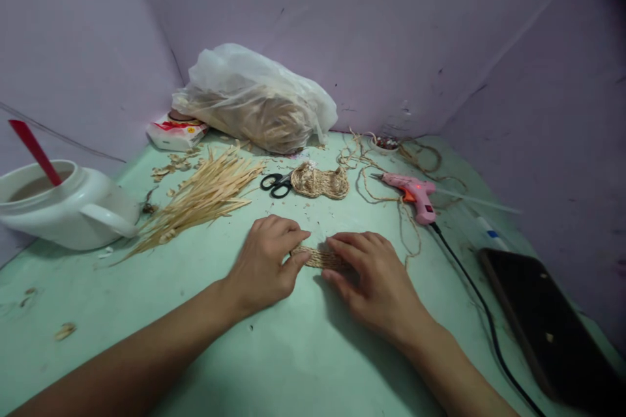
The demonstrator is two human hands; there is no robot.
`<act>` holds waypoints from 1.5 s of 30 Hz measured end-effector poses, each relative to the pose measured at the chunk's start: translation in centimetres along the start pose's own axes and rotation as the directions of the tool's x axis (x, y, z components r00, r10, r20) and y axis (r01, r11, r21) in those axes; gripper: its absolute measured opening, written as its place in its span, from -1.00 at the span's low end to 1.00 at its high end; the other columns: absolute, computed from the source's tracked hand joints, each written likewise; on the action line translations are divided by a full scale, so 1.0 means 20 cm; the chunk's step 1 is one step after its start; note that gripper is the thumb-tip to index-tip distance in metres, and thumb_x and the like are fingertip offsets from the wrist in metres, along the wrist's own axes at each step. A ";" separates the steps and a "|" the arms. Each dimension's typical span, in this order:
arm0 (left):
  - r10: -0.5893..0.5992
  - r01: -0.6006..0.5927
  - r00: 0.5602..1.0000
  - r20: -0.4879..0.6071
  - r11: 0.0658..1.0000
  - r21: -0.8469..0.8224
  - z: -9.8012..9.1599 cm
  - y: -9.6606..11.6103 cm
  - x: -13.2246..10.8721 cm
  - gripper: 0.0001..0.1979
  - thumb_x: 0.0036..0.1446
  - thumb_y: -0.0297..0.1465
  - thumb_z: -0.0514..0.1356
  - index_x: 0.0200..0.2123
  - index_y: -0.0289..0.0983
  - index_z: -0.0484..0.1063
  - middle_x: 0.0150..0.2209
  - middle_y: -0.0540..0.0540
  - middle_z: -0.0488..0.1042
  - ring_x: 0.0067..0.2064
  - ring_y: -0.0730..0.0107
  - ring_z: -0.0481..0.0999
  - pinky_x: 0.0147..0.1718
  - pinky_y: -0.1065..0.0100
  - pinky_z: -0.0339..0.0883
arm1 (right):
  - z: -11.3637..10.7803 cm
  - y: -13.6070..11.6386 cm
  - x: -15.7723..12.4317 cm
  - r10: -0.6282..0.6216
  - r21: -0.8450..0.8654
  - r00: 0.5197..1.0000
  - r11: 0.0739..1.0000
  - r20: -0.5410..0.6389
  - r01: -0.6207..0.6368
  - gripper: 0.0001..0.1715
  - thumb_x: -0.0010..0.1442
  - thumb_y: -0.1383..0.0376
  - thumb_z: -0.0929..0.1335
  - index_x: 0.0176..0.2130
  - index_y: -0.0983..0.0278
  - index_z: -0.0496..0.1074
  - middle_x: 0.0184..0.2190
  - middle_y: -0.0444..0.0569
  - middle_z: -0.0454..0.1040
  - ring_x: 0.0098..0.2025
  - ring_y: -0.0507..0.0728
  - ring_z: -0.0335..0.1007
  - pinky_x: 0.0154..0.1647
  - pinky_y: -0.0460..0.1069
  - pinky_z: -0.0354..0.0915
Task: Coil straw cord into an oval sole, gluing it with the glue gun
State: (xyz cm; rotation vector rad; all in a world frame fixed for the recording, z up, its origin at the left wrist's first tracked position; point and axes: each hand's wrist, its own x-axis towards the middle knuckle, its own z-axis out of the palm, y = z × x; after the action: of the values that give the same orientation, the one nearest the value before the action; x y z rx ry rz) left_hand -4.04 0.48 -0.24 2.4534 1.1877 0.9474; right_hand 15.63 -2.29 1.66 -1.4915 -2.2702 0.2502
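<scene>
A flat strip of tan twine rows point(320, 258) lies on the green table between my hands. My left hand point(268, 257) pinches its left end, thumb at the near edge and index finger at the far edge. Curled around the right end, my right hand point(374, 273) hides that part under its fingers. Just beyond sits a coiled twine piece point(320, 182) with two raised, rounded cups. Black-handled scissors point(278, 185) lie against its left side, their blades partly covered. To the right rests a pink glue gun point(415, 194) with a red light and a clear glue stick.
Dried straw strips point(210, 189) spread at left, near a white pot point(102, 208) holding a red-handled tool. A plastic bag point(264, 101) and a small box point(177, 133) stand by the wall. Loose twine point(364, 192), a black cord point(474, 293) and a dark phone point(542, 326) lie at right.
</scene>
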 end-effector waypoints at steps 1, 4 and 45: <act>0.025 -0.025 0.999 -0.036 1.000 -0.003 0.00 0.00 0.00 -0.80 0.15 -0.43 0.12 -0.17 -0.30 0.48 -0.22 -0.16 0.49 -0.17 0.24 0.38 -0.15 0.12 0.23 | -0.01 0.03 -0.02 0.005 0.017 0.999 1.000 -0.051 -0.004 -0.66 0.11 0.28 0.36 -0.09 0.30 0.48 -0.14 0.07 0.52 -0.15 0.25 0.35 -0.10 0.19 0.23; 0.088 -0.087 0.995 -0.056 0.996 0.018 0.00 0.03 0.00 -0.80 0.17 -0.48 0.06 -0.27 -0.27 0.49 -0.31 -0.13 0.48 -0.23 0.27 0.37 -0.18 0.13 0.23 | -0.06 0.12 -0.08 0.099 0.079 0.982 0.993 -0.163 -0.087 -0.76 0.19 0.31 0.28 -0.19 0.27 0.51 -0.26 0.05 0.54 -0.22 0.21 0.39 -0.18 0.14 0.28; -0.043 0.019 0.938 0.345 0.997 0.071 0.14 0.20 0.16 -0.82 0.09 -0.51 0.12 -0.28 -0.24 0.49 -0.28 -0.10 0.46 -0.19 0.19 0.38 -0.13 0.05 0.17 | -0.08 0.18 -0.09 0.099 0.122 0.993 0.987 0.071 -0.107 -0.90 0.07 0.23 0.44 -0.44 0.21 0.51 -0.57 -0.18 0.53 -0.49 0.04 0.37 0.01 0.16 0.06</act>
State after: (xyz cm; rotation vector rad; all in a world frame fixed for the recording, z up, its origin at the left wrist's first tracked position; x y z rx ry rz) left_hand 1.68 0.61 0.94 2.5074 1.1429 0.4434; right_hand 19.85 -2.60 1.30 -1.5579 -2.1851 0.4698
